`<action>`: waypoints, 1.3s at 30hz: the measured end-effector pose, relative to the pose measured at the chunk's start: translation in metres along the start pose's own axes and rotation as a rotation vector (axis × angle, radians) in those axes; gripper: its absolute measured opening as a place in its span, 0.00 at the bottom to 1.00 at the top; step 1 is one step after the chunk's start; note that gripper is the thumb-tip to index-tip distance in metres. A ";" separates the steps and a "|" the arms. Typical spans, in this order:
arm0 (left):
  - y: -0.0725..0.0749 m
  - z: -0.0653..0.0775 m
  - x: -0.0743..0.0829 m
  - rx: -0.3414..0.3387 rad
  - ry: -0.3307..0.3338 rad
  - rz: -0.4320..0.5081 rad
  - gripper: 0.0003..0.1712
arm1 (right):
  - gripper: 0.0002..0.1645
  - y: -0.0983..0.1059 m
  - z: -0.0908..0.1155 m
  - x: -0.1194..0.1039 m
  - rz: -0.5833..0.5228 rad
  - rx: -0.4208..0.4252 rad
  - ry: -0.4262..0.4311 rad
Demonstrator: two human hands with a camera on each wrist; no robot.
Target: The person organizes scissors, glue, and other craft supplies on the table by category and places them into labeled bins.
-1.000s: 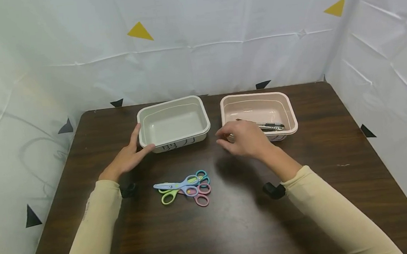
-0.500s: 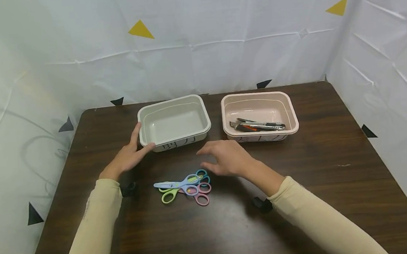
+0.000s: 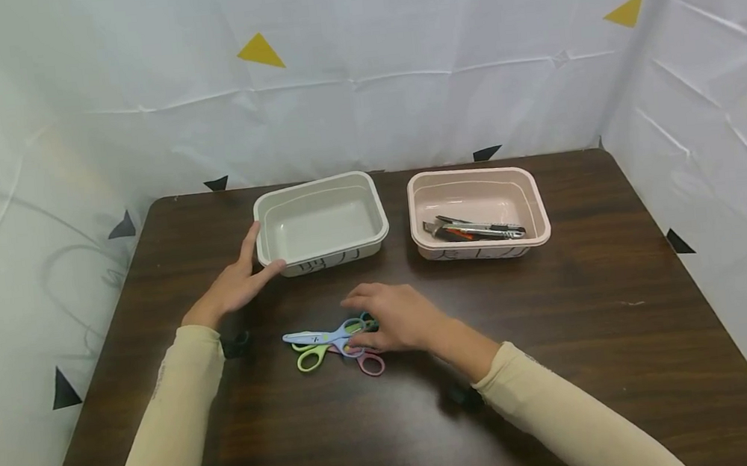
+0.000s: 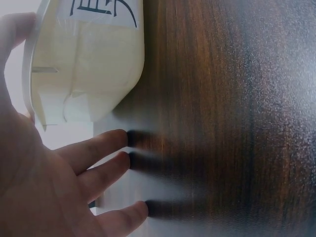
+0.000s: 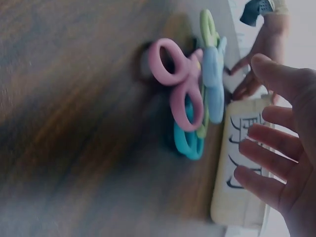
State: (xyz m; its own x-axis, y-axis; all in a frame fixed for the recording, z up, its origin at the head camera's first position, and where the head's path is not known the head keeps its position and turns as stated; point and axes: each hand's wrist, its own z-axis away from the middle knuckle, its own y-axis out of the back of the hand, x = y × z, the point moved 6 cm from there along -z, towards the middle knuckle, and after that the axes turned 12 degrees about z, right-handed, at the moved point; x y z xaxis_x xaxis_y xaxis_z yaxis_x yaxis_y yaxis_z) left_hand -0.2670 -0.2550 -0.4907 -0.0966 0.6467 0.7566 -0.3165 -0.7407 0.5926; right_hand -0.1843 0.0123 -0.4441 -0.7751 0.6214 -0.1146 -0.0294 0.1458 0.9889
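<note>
Scissors lie in a small overlapping pile on the dark table. Light blue scissors (image 3: 316,337) are on top, with pink scissors (image 5: 186,71), green scissors (image 5: 210,40) and teal scissors (image 5: 191,154) under or beside them. My right hand (image 3: 398,319) hovers over their handle ends, fingers spread and slightly bent, holding nothing; it hides part of the teal and pink handles. My left hand (image 3: 233,282) is at the left front corner of a pale grey bin (image 3: 325,226), thumb and index finger against the rim. Its other fingers reach down near the tabletop in the left wrist view.
Right of the grey bin stands a pink bin (image 3: 471,197) holding several utility knives (image 3: 481,231). Both bins have labels with dark characters on their fronts. White sheeting (image 3: 402,110) walls off the back and sides of the table (image 3: 589,302).
My right hand has moved left and toward me, from the pink bin's front edge to above the scissors, uncovering the knives. My left hand stays at the grey bin.
</note>
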 end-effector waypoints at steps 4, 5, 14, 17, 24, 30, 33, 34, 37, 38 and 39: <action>-0.001 0.000 0.002 -0.003 0.004 0.002 0.54 | 0.41 -0.010 0.000 -0.008 0.050 -0.035 0.004; -0.001 0.000 0.002 -0.001 0.004 0.002 0.54 | 0.43 -0.013 0.000 -0.010 0.062 -0.042 0.009; -0.001 0.002 0.002 -0.003 -0.004 -0.004 0.54 | 0.45 -0.033 0.003 -0.024 0.118 -0.071 0.043; -0.001 0.001 0.002 -0.005 -0.004 -0.005 0.54 | 0.42 -0.034 0.005 -0.027 0.123 -0.053 0.043; -0.001 0.000 0.001 0.002 -0.007 -0.006 0.53 | 0.38 -0.031 0.004 -0.028 0.114 -0.004 0.036; -0.001 0.001 0.001 0.000 -0.002 -0.007 0.53 | 0.36 -0.034 0.004 -0.027 0.107 -0.015 0.035; -0.001 0.001 0.001 0.004 -0.004 -0.010 0.53 | 0.35 -0.033 0.004 -0.027 0.102 -0.015 0.034; -0.001 0.001 0.000 0.006 -0.004 -0.011 0.53 | 0.35 -0.034 0.004 -0.027 0.100 -0.016 0.034; -0.001 0.002 0.000 0.005 -0.005 -0.011 0.53 | 0.35 -0.033 0.004 -0.028 0.091 -0.017 0.033; -0.001 0.002 0.000 0.003 -0.005 -0.011 0.53 | 0.35 -0.033 0.005 -0.028 0.090 -0.018 0.033; -0.001 0.002 0.000 0.003 -0.005 -0.010 0.53 | 0.34 -0.034 0.005 -0.028 0.088 -0.020 0.032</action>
State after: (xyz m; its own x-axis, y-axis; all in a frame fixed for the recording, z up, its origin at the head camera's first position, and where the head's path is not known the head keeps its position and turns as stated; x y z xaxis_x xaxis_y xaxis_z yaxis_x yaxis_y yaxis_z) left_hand -0.2650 -0.2544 -0.4908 -0.0883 0.6533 0.7520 -0.3149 -0.7345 0.6011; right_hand -0.1587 -0.0065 -0.4745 -0.7948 0.6064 -0.0248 0.0272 0.0764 0.9967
